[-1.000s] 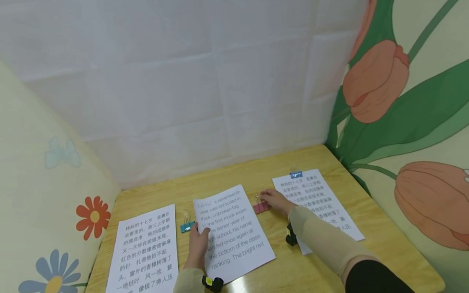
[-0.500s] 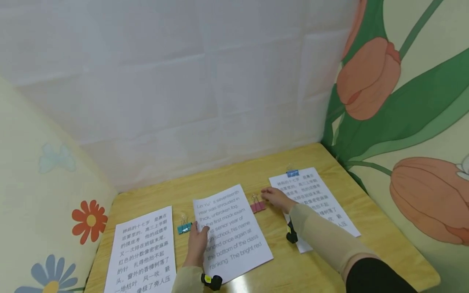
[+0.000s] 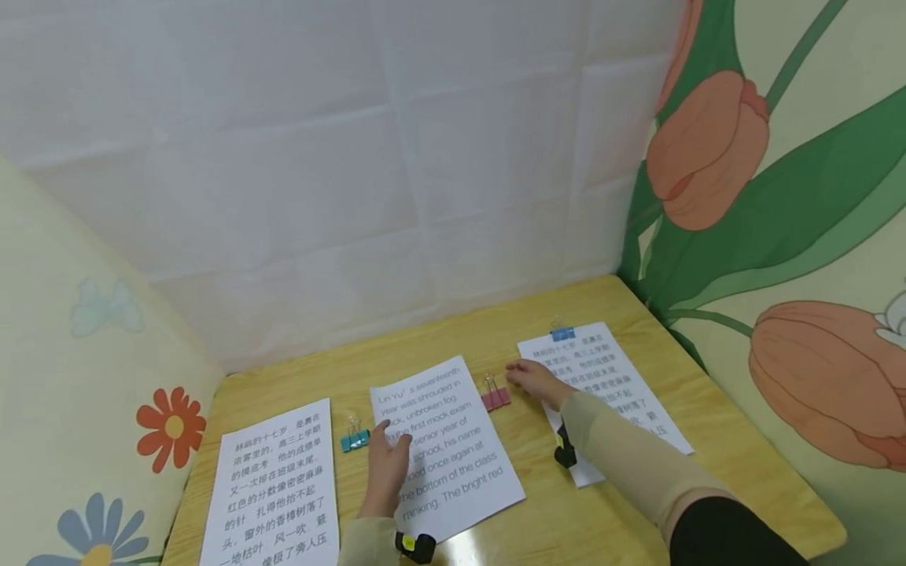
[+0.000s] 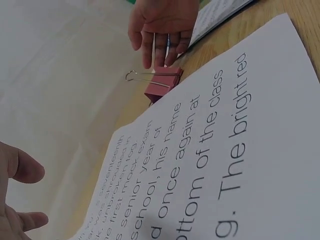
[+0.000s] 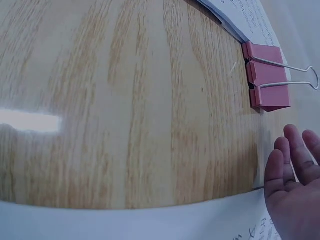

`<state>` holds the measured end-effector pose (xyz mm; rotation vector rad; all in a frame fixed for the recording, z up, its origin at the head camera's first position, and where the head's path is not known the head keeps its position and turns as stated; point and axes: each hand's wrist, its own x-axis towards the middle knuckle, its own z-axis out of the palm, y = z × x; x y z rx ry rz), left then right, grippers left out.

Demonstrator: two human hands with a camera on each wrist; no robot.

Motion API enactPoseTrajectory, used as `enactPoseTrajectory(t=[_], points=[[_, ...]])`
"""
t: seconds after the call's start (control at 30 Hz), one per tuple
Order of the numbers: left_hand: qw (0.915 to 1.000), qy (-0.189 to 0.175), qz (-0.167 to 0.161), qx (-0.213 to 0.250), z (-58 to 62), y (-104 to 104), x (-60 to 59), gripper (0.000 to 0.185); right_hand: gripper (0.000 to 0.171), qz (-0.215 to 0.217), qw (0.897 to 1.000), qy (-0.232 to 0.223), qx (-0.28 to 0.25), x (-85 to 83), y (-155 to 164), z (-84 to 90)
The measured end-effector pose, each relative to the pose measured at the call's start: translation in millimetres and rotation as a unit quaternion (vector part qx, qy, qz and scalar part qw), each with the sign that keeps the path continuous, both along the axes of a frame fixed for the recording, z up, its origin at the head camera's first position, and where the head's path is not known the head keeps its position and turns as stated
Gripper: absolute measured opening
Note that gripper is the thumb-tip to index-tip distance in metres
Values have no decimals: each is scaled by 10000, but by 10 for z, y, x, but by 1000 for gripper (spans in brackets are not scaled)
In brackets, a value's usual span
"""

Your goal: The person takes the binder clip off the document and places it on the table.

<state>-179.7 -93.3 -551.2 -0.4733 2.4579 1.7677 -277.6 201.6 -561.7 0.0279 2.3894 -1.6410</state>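
Observation:
A pink binder clip (image 3: pixel 497 398) sits at the right edge of the middle printed sheet (image 3: pixel 463 464); whether it bites the paper I cannot tell. In the right wrist view, both wire handles of this pink clip (image 5: pixel 270 75) point away from the paper. My right hand (image 3: pixel 538 382) is apart from it, just to its right, fingers relaxed and holding nothing. Over the left part of the English-text sheet is my left hand (image 3: pixel 388 470), thumb and fingers spread. Left of that sheet's edge lies a teal binder clip (image 3: pixel 355 440).
On the right, a sheet of Chinese text (image 3: pixel 609 369) carries a blue binder clip (image 3: pixel 563 334) at its top edge. Another Chinese sheet (image 3: pixel 272 479) lies at the left. The wooden table (image 3: pixel 425 338) meets a white cloth wall (image 3: pixel 318 196) at the back.
My right hand has let go of the pink clip's handles and drawn slightly away to the right. My left hand has shifted from the sheet's left edge to over the sheet.

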Motion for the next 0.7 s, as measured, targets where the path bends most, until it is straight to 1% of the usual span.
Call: enactPoseTrajectory(t=[0.17,0.3,0.4,0.53,0.7], points=[[9992,294,-254,42,69,106,13,67,42,6,9999,-88,-75,20,37,46],[9986,348,-388,128,127,217,15,66,43,-111,9998,-136,-27,7,77,59],[9982,330,-442,215,153,308,19,66,44,-134,9998,-130,43,6,118,76],[9981,242,-491,289,173,422,26,66,45,-52,9999,-106,104,7,208,117],[9975,144,-543,421,174,540,29,66,45,-43,9998,-87,159,-31,328,154]])
